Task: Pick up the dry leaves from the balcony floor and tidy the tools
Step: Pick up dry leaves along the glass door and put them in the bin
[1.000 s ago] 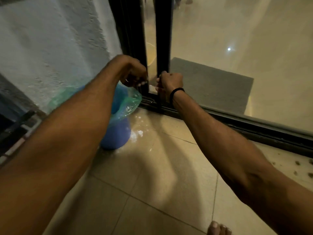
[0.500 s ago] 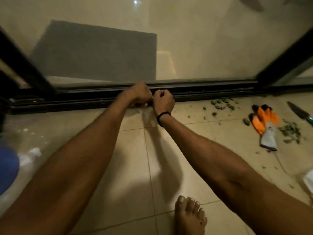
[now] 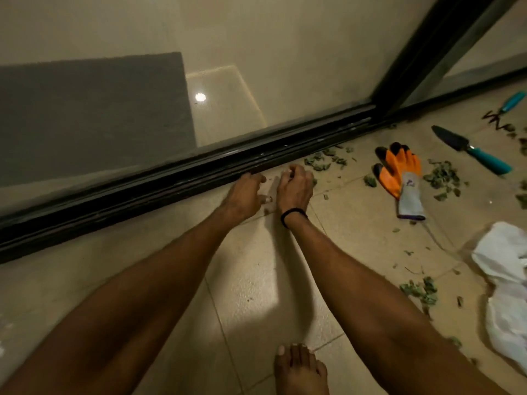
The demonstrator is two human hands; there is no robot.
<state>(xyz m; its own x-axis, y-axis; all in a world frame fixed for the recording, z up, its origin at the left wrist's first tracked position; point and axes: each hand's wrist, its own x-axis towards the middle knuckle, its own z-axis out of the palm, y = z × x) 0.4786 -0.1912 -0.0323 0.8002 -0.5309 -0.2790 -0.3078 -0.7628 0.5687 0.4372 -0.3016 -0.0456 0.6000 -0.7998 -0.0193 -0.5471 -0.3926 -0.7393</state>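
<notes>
The dry leaves (image 3: 325, 162) lie in small heaps on the balcony floor (image 3: 248, 280). One heap is right by the door track (image 3: 171, 183), just beside my right hand (image 3: 295, 188). More leaves are around the orange gloves (image 3: 399, 172) and near the white bag (image 3: 504, 280). The gloves lie flat, one on top of the other. Past them is the little shovel (image 3: 470, 149) with a blue handle. A small rake (image 3: 510, 102) lies further off, and the edge of the picture cuts its handle.

Both my arms reach low to the floor, because the leaves nearest the track are small and I think I have to pick them one by one. My left hand (image 3: 245, 195) is beside my right, close to the track. The fingers of both hands are bent in and point away from me. I only see the backs of my hands, so I cannot tell if they pinch a leaf or hold nothing.

My bare foot (image 3: 302, 372) is at the bottom. The white bag is cut off at the side, so I cannot see if it is open. Behind the glass is a grey mat (image 3: 94, 109).
</notes>
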